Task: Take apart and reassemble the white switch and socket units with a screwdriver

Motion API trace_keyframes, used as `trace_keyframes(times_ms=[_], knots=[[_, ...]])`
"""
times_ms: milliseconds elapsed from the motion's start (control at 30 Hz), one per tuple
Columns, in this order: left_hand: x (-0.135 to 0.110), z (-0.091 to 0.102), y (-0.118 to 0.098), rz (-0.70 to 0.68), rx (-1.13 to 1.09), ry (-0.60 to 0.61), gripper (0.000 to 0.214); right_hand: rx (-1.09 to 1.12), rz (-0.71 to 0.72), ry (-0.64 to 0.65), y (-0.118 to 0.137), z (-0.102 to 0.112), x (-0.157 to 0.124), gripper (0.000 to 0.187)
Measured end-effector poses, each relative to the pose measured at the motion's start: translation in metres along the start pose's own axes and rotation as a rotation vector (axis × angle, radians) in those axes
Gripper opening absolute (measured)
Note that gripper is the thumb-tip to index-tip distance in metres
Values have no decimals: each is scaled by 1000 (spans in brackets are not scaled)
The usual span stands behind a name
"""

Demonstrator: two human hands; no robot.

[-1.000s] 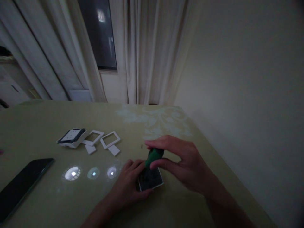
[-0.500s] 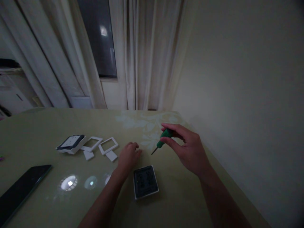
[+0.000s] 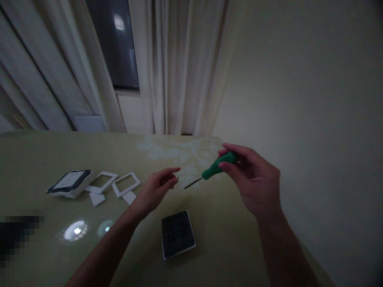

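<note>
My right hand (image 3: 254, 179) grips a green-handled screwdriver (image 3: 220, 165) by its handle, with the shaft angled down to the left. My left hand (image 3: 160, 187) is raised above the table, thumb and forefinger pinched on a tiny screw-like piece (image 3: 178, 178) close to the screwdriver's tip. The tip and the piece look slightly apart. Below both hands lies a square box with a dark top and white rim (image 3: 178, 235), touched by neither hand. Details on its dark face are hard to make out.
To the left sits a white wall socket on a box (image 3: 70, 183). Beside it are two white frames (image 3: 127, 184) and small white plates (image 3: 97, 198). A dark, pixelated shape (image 3: 14, 235) lies at the left edge. A wall (image 3: 314, 119) borders the table (image 3: 221, 247) on the right.
My left hand has lifted from the table, its fingers now pinched on the tiny piece. My right hand has moved right and slightly up with the screwdriver, which lies flatter. The view has shifted a little.
</note>
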State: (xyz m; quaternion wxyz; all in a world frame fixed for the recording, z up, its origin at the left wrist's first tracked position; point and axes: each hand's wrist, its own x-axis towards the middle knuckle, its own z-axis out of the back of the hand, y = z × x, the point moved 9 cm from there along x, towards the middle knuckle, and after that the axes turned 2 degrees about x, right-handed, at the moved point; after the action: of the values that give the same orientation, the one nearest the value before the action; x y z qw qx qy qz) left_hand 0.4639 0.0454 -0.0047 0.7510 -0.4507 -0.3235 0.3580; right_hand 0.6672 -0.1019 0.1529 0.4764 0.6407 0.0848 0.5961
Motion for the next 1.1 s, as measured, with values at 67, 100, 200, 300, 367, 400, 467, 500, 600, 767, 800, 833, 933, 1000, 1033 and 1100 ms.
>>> trace_keyframes(times_ms=[67,100,200,300,367,400,467,500,600,767,800,833,933,1000,1033,1100], knots=[[-4,6,-13,-12,-102,-18,31,-8,40,-77,7,10,1,34],[-7,7,-17,-11,-150,-27,30,-15,67,-114,11,15,2,34],[-12,5,-23,38,-414,-42,26,-16,159,-217,23,27,1,35],[-15,-3,-22,104,-687,-40,28,0,206,-286,29,34,-2,34],[-16,-8,-24,114,-756,-37,29,8,212,-302,31,35,-3,33],[-17,-10,-25,120,-785,-33,28,13,213,-305,32,35,-3,33],[-18,-15,-28,134,-848,-8,26,22,210,-307,32,35,-3,33],[-19,-17,-30,143,-877,11,26,26,210,-308,32,36,-3,33],[-21,-22,-34,152,-919,51,25,41,207,-303,31,35,-1,31],[-21,-20,-33,158,-923,39,26,62,220,-331,30,39,-1,30],[-20,-20,-33,159,-923,37,26,56,225,-339,30,39,-1,30],[-21,-20,-33,159,-924,36,26,50,223,-340,30,39,-1,30],[-21,-20,-34,157,-934,37,22,43,224,-332,31,39,-1,29],[-21,-20,-35,153,-945,33,21,43,231,-336,33,40,-1,29],[-21,-20,-36,151,-949,32,21,44,238,-345,34,41,-1,28],[-21,-20,-37,149,-953,32,21,51,240,-358,35,42,-2,28]])
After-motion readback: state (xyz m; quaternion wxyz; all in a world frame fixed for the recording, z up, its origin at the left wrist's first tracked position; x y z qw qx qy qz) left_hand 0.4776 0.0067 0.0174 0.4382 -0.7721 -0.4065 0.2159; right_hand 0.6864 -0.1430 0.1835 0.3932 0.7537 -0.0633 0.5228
